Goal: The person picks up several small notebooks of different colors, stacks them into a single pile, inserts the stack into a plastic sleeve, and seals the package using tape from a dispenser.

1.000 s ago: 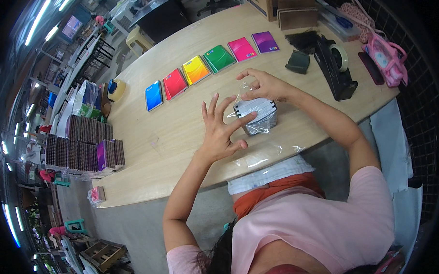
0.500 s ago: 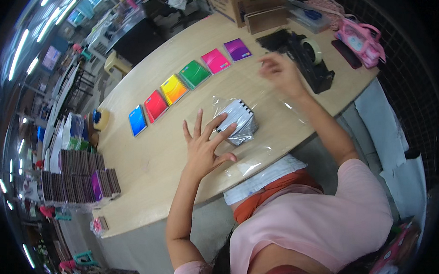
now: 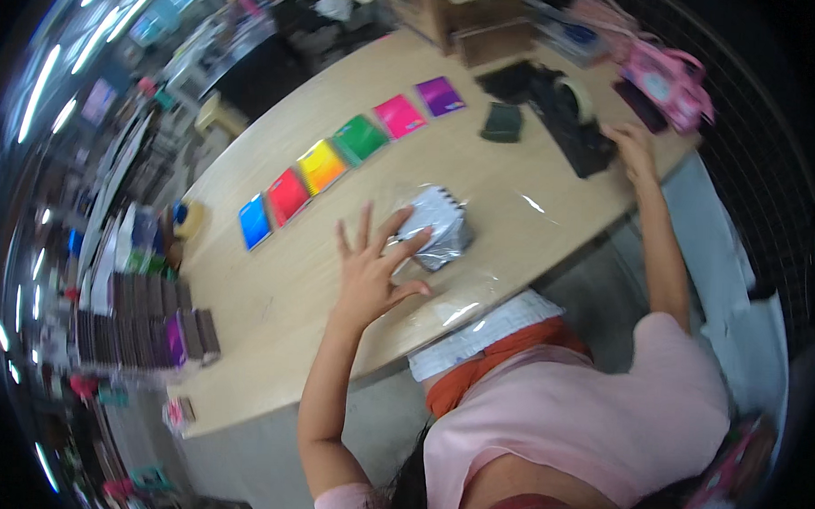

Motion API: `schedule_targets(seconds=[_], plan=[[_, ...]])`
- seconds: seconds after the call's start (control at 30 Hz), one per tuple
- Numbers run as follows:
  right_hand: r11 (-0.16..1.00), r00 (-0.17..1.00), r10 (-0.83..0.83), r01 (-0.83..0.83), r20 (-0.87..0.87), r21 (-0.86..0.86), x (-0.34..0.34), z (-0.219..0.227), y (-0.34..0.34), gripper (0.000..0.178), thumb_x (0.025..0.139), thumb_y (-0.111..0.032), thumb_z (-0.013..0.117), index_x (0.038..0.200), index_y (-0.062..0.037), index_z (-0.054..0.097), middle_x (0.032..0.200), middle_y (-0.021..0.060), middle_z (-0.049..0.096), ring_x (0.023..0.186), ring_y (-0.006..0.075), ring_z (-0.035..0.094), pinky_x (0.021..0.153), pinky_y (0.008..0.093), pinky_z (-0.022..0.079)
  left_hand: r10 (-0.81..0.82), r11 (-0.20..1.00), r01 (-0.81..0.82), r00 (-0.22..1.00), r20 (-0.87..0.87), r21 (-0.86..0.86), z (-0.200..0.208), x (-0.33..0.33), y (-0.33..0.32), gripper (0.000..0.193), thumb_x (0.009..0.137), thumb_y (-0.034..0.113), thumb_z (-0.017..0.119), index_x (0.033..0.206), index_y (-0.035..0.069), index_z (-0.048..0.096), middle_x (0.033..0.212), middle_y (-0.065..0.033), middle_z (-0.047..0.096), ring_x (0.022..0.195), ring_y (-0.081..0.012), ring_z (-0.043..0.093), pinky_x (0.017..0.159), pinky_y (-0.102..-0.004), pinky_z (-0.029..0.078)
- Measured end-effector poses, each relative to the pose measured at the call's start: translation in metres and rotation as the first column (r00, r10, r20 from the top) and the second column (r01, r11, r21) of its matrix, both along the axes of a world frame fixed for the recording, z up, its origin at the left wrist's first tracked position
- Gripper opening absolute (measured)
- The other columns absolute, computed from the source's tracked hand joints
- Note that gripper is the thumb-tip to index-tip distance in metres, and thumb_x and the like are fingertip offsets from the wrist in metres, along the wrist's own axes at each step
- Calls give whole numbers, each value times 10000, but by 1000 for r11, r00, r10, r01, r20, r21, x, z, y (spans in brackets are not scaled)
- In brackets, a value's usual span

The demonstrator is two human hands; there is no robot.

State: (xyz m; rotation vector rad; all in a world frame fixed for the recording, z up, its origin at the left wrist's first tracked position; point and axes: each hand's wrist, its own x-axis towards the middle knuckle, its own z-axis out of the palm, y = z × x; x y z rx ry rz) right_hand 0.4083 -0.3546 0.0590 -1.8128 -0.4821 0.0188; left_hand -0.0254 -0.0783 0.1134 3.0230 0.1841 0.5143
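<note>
A small stack of spiral notebooks (image 3: 437, 221), pale side up, sits in clear plastic wrap near the table's front edge. My left hand (image 3: 375, 276) has its fingers spread, with the fingertips resting on the wrapped stack. My right hand (image 3: 635, 153) is at the near end of a black tape dispenser (image 3: 573, 135), fingers bent together and slightly blurred. Whether tape is between those fingers cannot be made out. The dispenser carries a roll of tape (image 3: 576, 101). Left of it lies a dark green, pad-like block (image 3: 502, 122).
Small notebooks in blue (image 3: 254, 222), red (image 3: 287, 196), yellow (image 3: 322, 167), green, pink and purple form a slanting row. Stacked notebooks (image 3: 136, 326) stand at the left. A cardboard box (image 3: 425, 17) and a pink pouch (image 3: 665, 84) are toward the back.
My right hand has moved right and nearer, from beside the purple notebook to the dispenser's end. The dark block shows where that hand was. My left hand stays on the stack.
</note>
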Motion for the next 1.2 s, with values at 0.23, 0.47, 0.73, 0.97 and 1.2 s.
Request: schedule_targets(seconds=[0.23, 0.47, 0.73, 0.97, 1.2], plan=[[969, 867, -84, 186, -492, 162, -28, -57, -22, 251, 935, -319, 686, 1003, -81, 651, 855, 2, 619, 825, 146, 646, 690, 316, 544, 12, 1000, -12, 1000, -28, 15, 8, -2, 1, 765, 685, 760, 596, 1361, 404, 548, 1551, 9, 364, 1493, -391, 132, 1121, -709, 15], [707, 643, 358, 287, -677, 647, -13, -135, -6, 120, 956, -193, 651, 981, -81, 619, 857, 39, 642, 774, 158, 643, 669, 324, 547, -70, 996, 72, 996, 50, -52, 5, -1, 1, 726, 698, 751, 598, 1333, 401, 564, 1536, 9, 376, 1497, -372, 126, 1120, -711, 32], [631, 673, 642, -191, -368, 752, -150, -32, 87, 356, 944, -26, 545, 1298, -52, 513, 775, -13, 503, 641, 72, 475, 541, 214, 414, -109, 993, 110, 993, 40, -44, 5, 3, 5, 726, 693, 750, 605, 1335, 412, 569, 1554, -25, 354, 1489, -383, 156, 1121, -702, 53], [306, 300, 943, -952, -146, 15, -206, 111, 166, 744, 863, -94, 658, 1512, -65, 296, 645, 50, 594, 535, 110, 566, 496, 248, 451, -66, 998, 66, 997, -26, -18, 2, 9, 5, 768, 651, 754, 635, 1338, 418, 568, 1565, -63, 333, 1481, -413, 158, 1117, -703, 57], [434, 324, 896, -485, 305, -759, -214, 105, 206, 979, 769, -280, 790, 1531, -70, 212, 824, 230, 692, 793, 344, 709, 684, 440, 546, -64, 994, 60, 997, -41, -86, 2, 8, 8, 793, 637, 746, 663, 1338, 384, 579, 1542, -118, 349, 1472, -452, 154, 1117, -700, 61]])
